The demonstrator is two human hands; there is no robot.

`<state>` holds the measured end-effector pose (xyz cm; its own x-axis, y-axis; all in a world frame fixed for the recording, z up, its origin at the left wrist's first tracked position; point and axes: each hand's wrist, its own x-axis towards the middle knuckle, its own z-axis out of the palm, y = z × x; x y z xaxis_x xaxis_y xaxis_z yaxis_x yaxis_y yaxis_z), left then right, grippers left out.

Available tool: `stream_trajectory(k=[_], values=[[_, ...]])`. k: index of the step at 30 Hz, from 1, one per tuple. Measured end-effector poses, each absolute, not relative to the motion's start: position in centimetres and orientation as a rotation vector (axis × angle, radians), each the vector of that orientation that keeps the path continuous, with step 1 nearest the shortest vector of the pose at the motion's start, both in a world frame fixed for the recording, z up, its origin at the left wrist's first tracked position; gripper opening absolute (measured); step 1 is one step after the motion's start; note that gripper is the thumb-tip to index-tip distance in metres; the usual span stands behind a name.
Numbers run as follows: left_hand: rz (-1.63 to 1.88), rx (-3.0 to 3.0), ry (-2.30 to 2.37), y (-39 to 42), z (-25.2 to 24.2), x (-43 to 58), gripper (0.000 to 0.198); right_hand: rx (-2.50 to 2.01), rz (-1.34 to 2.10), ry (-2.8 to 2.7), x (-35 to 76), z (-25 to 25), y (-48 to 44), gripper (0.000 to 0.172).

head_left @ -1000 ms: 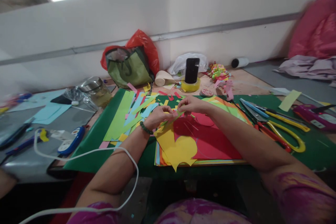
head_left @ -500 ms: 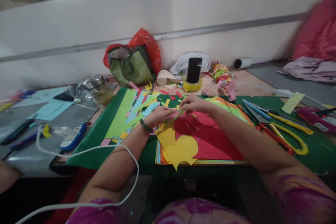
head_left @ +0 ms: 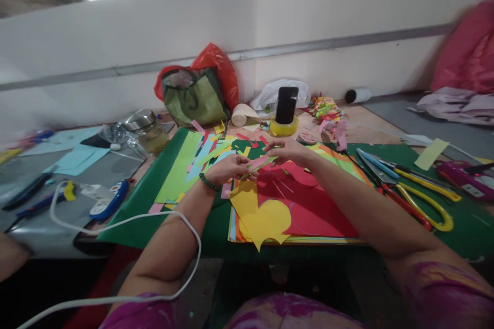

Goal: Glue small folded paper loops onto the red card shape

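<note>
Small pink and light green paper strips (head_left: pixel 259 163) lie between my two hands. My left hand (head_left: pixel 232 168), with a dark green bead bracelet on its wrist, pinches them at their left end. At the right end, my right hand (head_left: pixel 287 150) has its fingers curled around the strips' edge; its grip is partly hidden. Below is a stack of coloured sheets, with a red sheet (head_left: pixel 320 211) and a cut yellow sheet (head_left: pixel 266 218) on top. A cut red piece (head_left: pixel 301 174) rests just under my right hand.
Scissors (head_left: pixel 409 190) with yellow and red handles lie on the green sheet at right. Paper strips (head_left: pixel 181 169) are strewn at left. Behind stand a phone (head_left: pixel 286 105) on a yellow tape roll (head_left: pixel 283 126) and a glass jar (head_left: pixel 144 131). A white cable (head_left: pixel 193 226) crosses my left forearm.
My left hand has shifted slightly left, and its fingers are more bent. My right hand's fingers have lifted and spread a little. The strips between them show more plainly.
</note>
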<state>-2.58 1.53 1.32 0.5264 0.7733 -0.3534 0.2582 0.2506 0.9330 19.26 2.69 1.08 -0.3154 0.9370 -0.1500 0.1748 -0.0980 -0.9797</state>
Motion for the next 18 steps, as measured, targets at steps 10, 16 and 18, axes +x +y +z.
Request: stream_trajectory(k=[10, 16, 18], values=[[0.504, 1.345, 0.963, 1.4, 1.1, -2.3, 0.027, -1.245, 1.35, -1.271, 16.9, 0.6, 1.4, 0.041], [0.455, 1.276, 0.935, 1.4, 1.5, -3.0, 0.034, -1.275, 1.29, -1.319, 17.1, 1.0, 1.0, 0.045], [0.456, 1.251, 0.946, 1.5, 1.6, -3.0, 0.036, -1.278, 1.274, -1.333, 17.3, 1.0, 1.1, 0.047]])
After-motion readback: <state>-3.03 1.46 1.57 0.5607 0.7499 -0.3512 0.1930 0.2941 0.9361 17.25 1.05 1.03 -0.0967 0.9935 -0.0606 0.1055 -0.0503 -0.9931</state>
